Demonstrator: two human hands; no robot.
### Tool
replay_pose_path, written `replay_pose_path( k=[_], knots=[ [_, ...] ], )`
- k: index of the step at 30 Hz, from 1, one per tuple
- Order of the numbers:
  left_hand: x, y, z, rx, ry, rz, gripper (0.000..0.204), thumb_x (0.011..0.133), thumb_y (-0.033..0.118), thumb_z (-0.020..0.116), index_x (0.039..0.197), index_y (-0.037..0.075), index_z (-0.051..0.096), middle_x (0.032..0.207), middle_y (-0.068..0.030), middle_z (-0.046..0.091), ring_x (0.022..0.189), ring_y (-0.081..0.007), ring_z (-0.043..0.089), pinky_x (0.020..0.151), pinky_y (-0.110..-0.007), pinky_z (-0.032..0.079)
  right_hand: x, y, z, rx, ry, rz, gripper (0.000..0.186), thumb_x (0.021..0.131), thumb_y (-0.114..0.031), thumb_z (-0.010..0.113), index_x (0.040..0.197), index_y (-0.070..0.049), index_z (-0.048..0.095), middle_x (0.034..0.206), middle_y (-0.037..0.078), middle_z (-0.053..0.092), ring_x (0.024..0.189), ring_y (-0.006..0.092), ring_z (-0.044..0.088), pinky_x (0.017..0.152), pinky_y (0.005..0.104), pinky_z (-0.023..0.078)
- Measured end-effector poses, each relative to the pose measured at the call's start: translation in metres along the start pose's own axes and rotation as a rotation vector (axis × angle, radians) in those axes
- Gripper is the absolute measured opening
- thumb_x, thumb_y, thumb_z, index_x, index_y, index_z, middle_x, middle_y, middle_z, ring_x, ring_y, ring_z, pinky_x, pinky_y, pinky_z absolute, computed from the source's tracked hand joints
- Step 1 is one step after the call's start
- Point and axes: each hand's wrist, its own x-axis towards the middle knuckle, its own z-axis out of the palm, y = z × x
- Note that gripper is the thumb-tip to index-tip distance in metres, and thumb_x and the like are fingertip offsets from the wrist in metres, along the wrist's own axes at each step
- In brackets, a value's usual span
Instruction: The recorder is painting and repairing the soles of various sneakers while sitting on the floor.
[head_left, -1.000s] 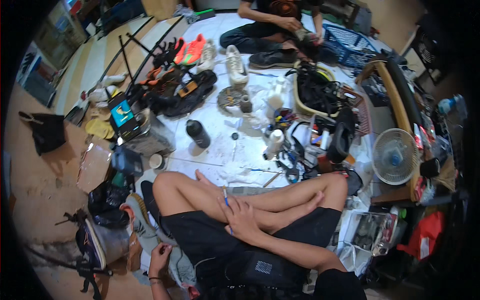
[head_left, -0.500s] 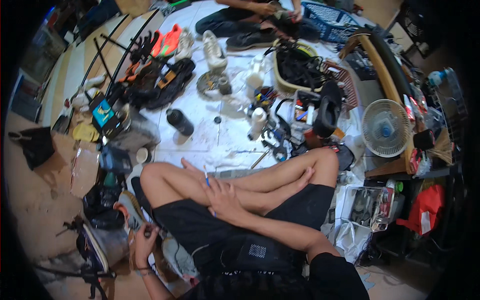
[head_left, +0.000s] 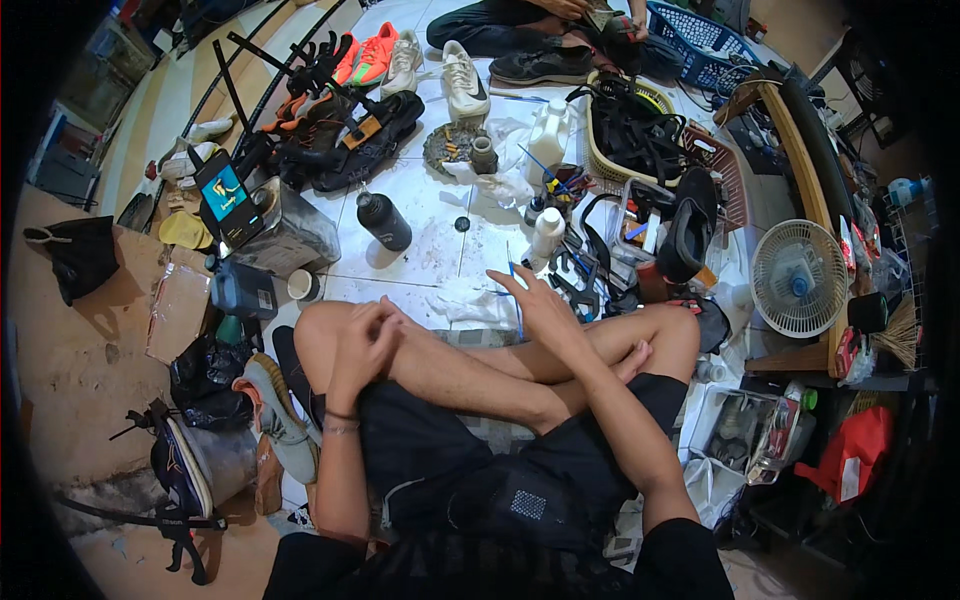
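Note:
My left hand (head_left: 362, 345) hovers over my left knee, its fingers loosely curved and apart, with nothing visible in them. My right hand (head_left: 545, 312) reaches forward above my crossed legs, and a thin blue stick (head_left: 515, 268), perhaps a brush, is between its fingers. Just beyond that hand stands a white bottle (head_left: 547, 232) beside a cluster of tools (head_left: 575, 280). A crumpled white cloth or paper (head_left: 475, 303) lies by my fingertips. Farther off on the white floor sheet are a black bottle (head_left: 384, 222) and a small dark cap (head_left: 462, 224).
At my left side rest a grey shoe (head_left: 285, 425) and a dark shoe (head_left: 185, 460). A phone (head_left: 228, 198) leans on a metal can (head_left: 295, 232). Shoes, a basket of straps (head_left: 592, 150) and another person (head_left: 510, 30) are across from me. A fan (head_left: 797, 278) stands right.
My left hand has come up from beside the grey shoe to my knee. My right hand has moved right and forward from my shin, with the thin stick. The view has shifted slightly.

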Motion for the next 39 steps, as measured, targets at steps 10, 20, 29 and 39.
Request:
replay_pose_path(
  k=[10, 20, 29, 39],
  knots=[
    [0.083, -0.037, 0.089, -0.125, -0.49, -0.107, 0.014, 0.089, 0.006, 0.059, 0.101, 0.001, 0.064, 0.085, -0.0093, 0.066, 0.074, -0.0169, 0.059, 0.069, -0.03, 0.048, -0.058, 0.069, -0.118, -0.042, 0.829, 0.322, 0.036, 0.077, -0.005, 0.066, 0.113, -0.011, 0.065, 0.103, 0.013, 0.063, 0.097, 0.0309, 0.06, 0.087, 0.0403, 0.047],
    [0.099, -0.066, 0.109, -0.042, -0.784, -0.243, 0.026, 0.085, 0.018, 0.067, 0.108, 0.007, 0.065, 0.092, -0.0095, 0.068, 0.082, -0.0202, 0.063, 0.077, -0.034, 0.051, -0.07, 0.16, -0.118, -0.23, 0.794, 0.587, 0.043, 0.065, -0.023, 0.087, 0.09, 0.001, 0.06, 0.133, 0.025, 0.054, 0.117, 0.0412, 0.053, 0.099, 0.0435, 0.042],
    [0.08, -0.06, 0.104, -0.198, -0.534, -0.086, 0.028, 0.087, 0.017, 0.064, 0.112, 0.005, 0.065, 0.107, -0.0144, 0.068, 0.096, -0.0253, 0.067, 0.085, -0.035, 0.053, -0.087, 0.108, -0.132, 0.147, 1.017, 0.555, 0.051, 0.072, -0.026, 0.086, 0.102, 0.008, 0.063, 0.123, 0.025, 0.064, 0.101, 0.0318, 0.064, 0.09, 0.038, 0.048],
    [0.006, 0.067, 0.075, -0.828, -0.645, -0.087, 0.045, 0.096, 0.043, 0.059, 0.128, 0.012, 0.058, 0.105, -0.0048, 0.068, 0.096, -0.0154, 0.063, 0.082, -0.035, 0.054, -0.185, -0.133, -0.1, 0.362, 0.958, 0.071, 0.038, 0.064, -0.008, 0.088, 0.085, -0.001, 0.058, 0.131, 0.026, 0.058, 0.116, 0.0374, 0.059, 0.102, 0.0433, 0.042]
  ],
)
